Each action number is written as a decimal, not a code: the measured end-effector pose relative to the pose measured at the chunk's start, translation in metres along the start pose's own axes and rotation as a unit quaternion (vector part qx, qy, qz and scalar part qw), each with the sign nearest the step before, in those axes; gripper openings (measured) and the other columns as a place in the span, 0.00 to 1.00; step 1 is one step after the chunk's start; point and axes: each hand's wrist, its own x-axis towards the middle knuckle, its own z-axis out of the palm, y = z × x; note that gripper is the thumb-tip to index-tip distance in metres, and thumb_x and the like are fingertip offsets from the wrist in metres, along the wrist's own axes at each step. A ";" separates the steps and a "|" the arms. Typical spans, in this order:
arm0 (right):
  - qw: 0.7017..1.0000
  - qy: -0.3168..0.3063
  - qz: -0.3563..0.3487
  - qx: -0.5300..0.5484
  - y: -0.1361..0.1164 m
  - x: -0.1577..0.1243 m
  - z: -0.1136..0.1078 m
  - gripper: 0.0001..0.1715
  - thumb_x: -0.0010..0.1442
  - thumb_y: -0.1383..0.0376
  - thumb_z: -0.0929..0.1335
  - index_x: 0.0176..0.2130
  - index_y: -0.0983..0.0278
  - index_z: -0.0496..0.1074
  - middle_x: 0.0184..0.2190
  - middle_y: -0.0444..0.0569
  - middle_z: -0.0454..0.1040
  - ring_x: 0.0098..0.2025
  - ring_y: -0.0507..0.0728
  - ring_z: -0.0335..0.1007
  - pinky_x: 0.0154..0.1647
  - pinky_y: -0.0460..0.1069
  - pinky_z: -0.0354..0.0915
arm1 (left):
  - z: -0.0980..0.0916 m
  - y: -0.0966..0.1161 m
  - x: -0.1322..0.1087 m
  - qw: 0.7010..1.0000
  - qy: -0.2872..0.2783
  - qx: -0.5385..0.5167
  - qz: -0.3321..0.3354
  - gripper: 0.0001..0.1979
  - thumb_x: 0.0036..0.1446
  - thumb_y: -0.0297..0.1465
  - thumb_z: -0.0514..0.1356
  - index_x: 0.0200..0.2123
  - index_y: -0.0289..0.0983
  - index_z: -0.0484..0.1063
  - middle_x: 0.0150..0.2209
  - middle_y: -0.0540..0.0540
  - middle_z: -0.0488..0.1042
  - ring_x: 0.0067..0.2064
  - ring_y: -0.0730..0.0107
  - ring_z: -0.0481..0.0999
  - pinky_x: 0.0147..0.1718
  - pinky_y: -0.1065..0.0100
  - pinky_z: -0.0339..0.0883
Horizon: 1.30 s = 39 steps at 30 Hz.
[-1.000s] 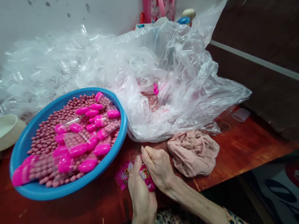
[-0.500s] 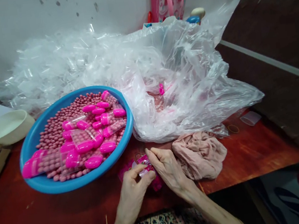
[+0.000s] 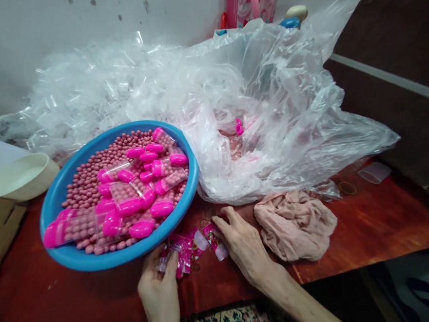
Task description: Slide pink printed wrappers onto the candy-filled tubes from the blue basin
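Left hand [image 3: 159, 291] and right hand [image 3: 243, 243] now apart, fingers on pink printed packets [image 3: 184, 252], any grip hidden.

view: head-worn | faces: forward, down | close above: left hand [image 3: 159, 286], right hand [image 3: 245, 245]

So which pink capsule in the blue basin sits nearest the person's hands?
The pink capsule at the near rim of the blue basin, above the left hand; the others lie farther in.

Forward of left hand [image 3: 160, 291]: rim of the blue basin [image 3: 106, 263] stands very near, it blocks the way.
Between hands: pink wrappers [image 3: 184, 252] lie there.
Right of right hand [image 3: 243, 245]: pink cloth [image 3: 295, 226] is in the way.
Behind: plastic sheet [image 3: 269, 167] is piled high.
Passage: red table [image 3: 385, 229] continues past the cloth.
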 end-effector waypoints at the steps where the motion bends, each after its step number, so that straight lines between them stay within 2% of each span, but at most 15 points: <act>1: 1.000 0.000 -0.003 -0.015 0.001 -0.001 0.002 0.12 0.58 0.76 0.62 0.38 0.64 0.70 0.42 0.56 0.68 0.38 0.60 0.67 0.35 0.52 0.64 | 0.003 -0.002 -0.001 0.999 0.015 0.035 0.023 0.18 0.43 0.39 0.65 0.37 0.36 0.75 0.35 0.44 0.79 0.35 0.60 0.75 0.31 0.66 0.67; 4: 0.999 0.005 -0.006 -0.036 0.007 -0.003 0.005 0.10 0.58 0.75 0.61 0.34 0.63 0.68 0.37 0.54 0.69 0.34 0.59 0.67 0.32 0.51 0.64 | 0.010 -0.009 -0.005 0.984 0.035 0.132 0.115 0.18 0.47 0.42 0.61 0.37 0.35 0.76 0.35 0.41 0.78 0.36 0.55 0.75 0.39 0.59 0.67; 8: 1.000 0.016 -0.008 -0.018 0.017 -0.006 0.006 0.06 0.58 0.71 0.63 0.33 0.60 0.66 0.32 0.51 0.71 0.33 0.60 0.68 0.33 0.51 0.65 | 0.010 -0.016 -0.006 0.944 0.028 0.212 0.252 0.22 0.55 0.42 0.54 0.39 0.29 0.76 0.37 0.35 0.76 0.39 0.53 0.75 0.42 0.57 0.67; 11: 1.000 0.014 -0.009 0.011 0.020 -0.008 0.003 0.06 0.59 0.70 0.63 0.35 0.60 0.67 0.30 0.49 0.72 0.32 0.59 0.69 0.33 0.51 0.65 | 0.005 -0.017 -0.004 0.923 0.027 0.248 0.292 0.23 0.60 0.39 0.48 0.44 0.28 0.75 0.42 0.33 0.76 0.43 0.53 0.75 0.44 0.57 0.67; 15: 0.999 0.002 -0.001 0.052 0.018 -0.007 -0.007 0.07 0.59 0.71 0.63 0.34 0.61 0.69 0.31 0.49 0.73 0.32 0.58 0.70 0.34 0.50 0.65 | -0.006 -0.016 -0.001 0.907 0.017 0.285 0.311 0.22 0.61 0.37 0.47 0.49 0.31 0.72 0.49 0.33 0.73 0.48 0.53 0.73 0.46 0.57 0.66; 18: 0.996 -0.002 0.019 0.082 0.014 -0.005 -0.013 0.08 0.59 0.70 0.63 0.30 0.62 0.69 0.29 0.48 0.72 0.31 0.56 0.69 0.34 0.49 0.64 | -0.014 -0.018 -0.001 0.900 0.011 0.308 0.309 0.21 0.59 0.37 0.51 0.51 0.33 0.70 0.51 0.35 0.72 0.49 0.51 0.72 0.45 0.57 0.67; 21: 0.992 -0.001 0.038 0.119 0.012 -0.004 -0.017 0.09 0.60 0.69 0.62 0.28 0.63 0.68 0.27 0.46 0.71 0.30 0.55 0.67 0.32 0.48 0.62 | -0.017 -0.022 -0.001 0.900 -0.003 0.304 0.312 0.20 0.56 0.38 0.56 0.50 0.35 0.71 0.48 0.36 0.72 0.45 0.52 0.75 0.40 0.58 0.71; 25: 0.984 -0.002 0.053 0.173 0.012 -0.005 -0.018 0.08 0.60 0.68 0.63 0.29 0.63 0.69 0.28 0.45 0.71 0.31 0.55 0.67 0.34 0.48 0.61 | -0.007 -0.021 -0.005 0.911 -0.012 0.257 0.321 0.18 0.56 0.37 0.57 0.46 0.34 0.73 0.41 0.38 0.72 0.33 0.62 0.76 0.31 0.64 0.72; 27: 0.977 -0.005 0.066 0.205 0.012 -0.006 -0.019 0.07 0.60 0.67 0.63 0.31 0.63 0.70 0.29 0.45 0.72 0.33 0.55 0.67 0.36 0.48 0.61 | 0.000 -0.019 -0.007 0.921 -0.019 0.231 0.314 0.17 0.56 0.36 0.56 0.45 0.32 0.73 0.38 0.40 0.72 0.26 0.68 0.73 0.26 0.66 0.71; 29: 0.967 -0.009 0.087 0.239 0.012 -0.008 -0.022 0.08 0.60 0.65 0.63 0.33 0.63 0.71 0.30 0.46 0.73 0.33 0.55 0.68 0.36 0.48 0.62 | 0.004 -0.016 -0.010 0.931 -0.027 0.204 0.300 0.17 0.56 0.36 0.57 0.44 0.31 0.73 0.37 0.41 0.72 0.22 0.72 0.70 0.23 0.68 0.69; 33: 0.943 -0.014 0.137 0.303 0.010 -0.014 -0.027 0.10 0.60 0.61 0.64 0.36 0.65 0.71 0.32 0.47 0.74 0.34 0.55 0.68 0.36 0.48 0.63 | 0.004 -0.008 -0.020 0.947 0.026 0.140 0.287 0.14 0.53 0.34 0.60 0.42 0.34 0.75 0.36 0.43 0.73 0.26 0.71 0.71 0.27 0.69 0.69; 34: 0.936 -0.017 0.147 0.319 0.009 -0.015 -0.028 0.10 0.59 0.60 0.65 0.36 0.65 0.71 0.32 0.47 0.74 0.33 0.55 0.68 0.35 0.47 0.63 | 0.004 -0.005 -0.023 0.956 0.023 0.111 0.272 0.13 0.53 0.34 0.60 0.41 0.35 0.75 0.37 0.43 0.73 0.28 0.70 0.72 0.28 0.69 0.69; 36: 0.922 -0.026 0.163 0.350 0.004 -0.017 -0.028 0.11 0.58 0.58 0.66 0.35 0.65 0.70 0.30 0.45 0.73 0.30 0.53 0.67 0.31 0.45 0.63 | 0.008 0.001 -0.030 0.976 -0.043 0.045 0.209 0.13 0.54 0.36 0.58 0.40 0.36 0.75 0.35 0.44 0.74 0.31 0.68 0.73 0.28 0.70 0.68; 38: 0.909 -0.034 0.174 0.376 -0.001 -0.020 -0.028 0.13 0.57 0.56 0.67 0.33 0.65 0.69 0.27 0.44 0.71 0.26 0.51 0.64 0.26 0.44 0.61 | 0.016 0.009 -0.036 0.982 -0.136 -0.002 0.130 0.14 0.56 0.39 0.56 0.38 0.36 0.75 0.28 0.47 0.73 0.28 0.68 0.72 0.26 0.70 0.66; 39: 0.904 -0.037 0.177 0.387 -0.004 -0.021 -0.028 0.14 0.57 0.56 0.67 0.33 0.65 0.69 0.27 0.43 0.70 0.25 0.50 0.63 0.25 0.44 0.61 | 0.021 0.012 -0.038 0.980 -0.168 -0.013 0.102 0.14 0.56 0.40 0.55 0.33 0.36 0.75 0.24 0.49 0.70 0.26 0.69 0.69 0.24 0.71 0.64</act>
